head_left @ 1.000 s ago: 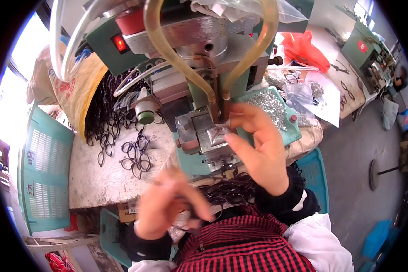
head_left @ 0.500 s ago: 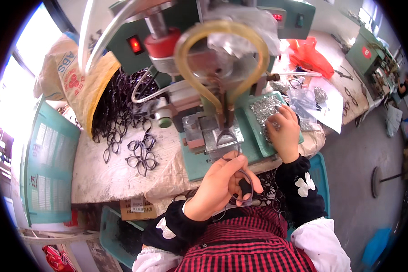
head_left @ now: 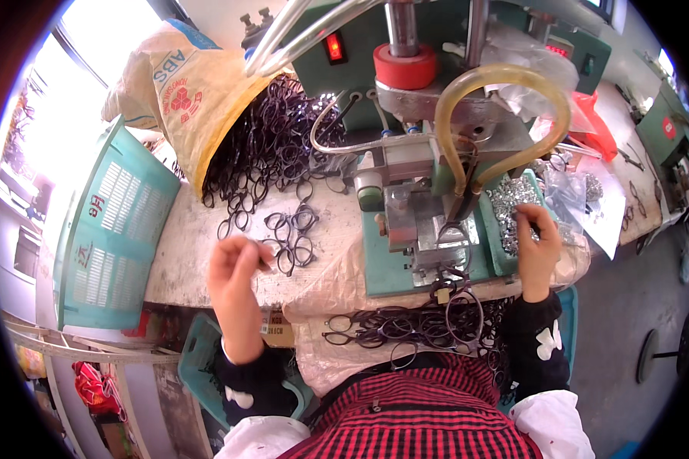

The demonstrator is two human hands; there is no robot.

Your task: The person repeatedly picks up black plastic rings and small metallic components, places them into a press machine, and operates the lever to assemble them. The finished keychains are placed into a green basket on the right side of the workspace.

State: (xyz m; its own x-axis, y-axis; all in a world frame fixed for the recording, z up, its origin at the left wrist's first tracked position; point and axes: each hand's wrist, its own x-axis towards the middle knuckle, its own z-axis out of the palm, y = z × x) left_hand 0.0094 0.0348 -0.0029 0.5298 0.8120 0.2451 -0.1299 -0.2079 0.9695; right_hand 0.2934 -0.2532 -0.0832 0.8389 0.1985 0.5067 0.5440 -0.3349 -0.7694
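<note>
My left hand (head_left: 236,291) is over the table beside a small group of dark eyeglass frames (head_left: 304,220). Its fingers are loosely bent and slightly blurred, with a dark patch at the tips; I see no frame in them. At the green tray (head_left: 505,264) of small shiny metal parts (head_left: 513,200), my right hand (head_left: 541,249) has thumb and fingers drawn together over the parts. Whatever they pinch is too small to name. One eyeglass frame (head_left: 478,320) hangs at the front of the press's metal fixture (head_left: 440,258), touched by neither hand.
The green press (head_left: 467,107) carries a looped yellow tube (head_left: 442,126). A woven sack (head_left: 177,96) spills a heap of dark frames (head_left: 264,141) at the left, behind a turquoise basket (head_left: 111,237). More frames (head_left: 390,325) lie on cloth at my lap.
My left hand has let go of the eyeglass frame, which now hangs at the fixture, and moved left to the loose frames. My right hand stays at the tray. The view has shifted left.
</note>
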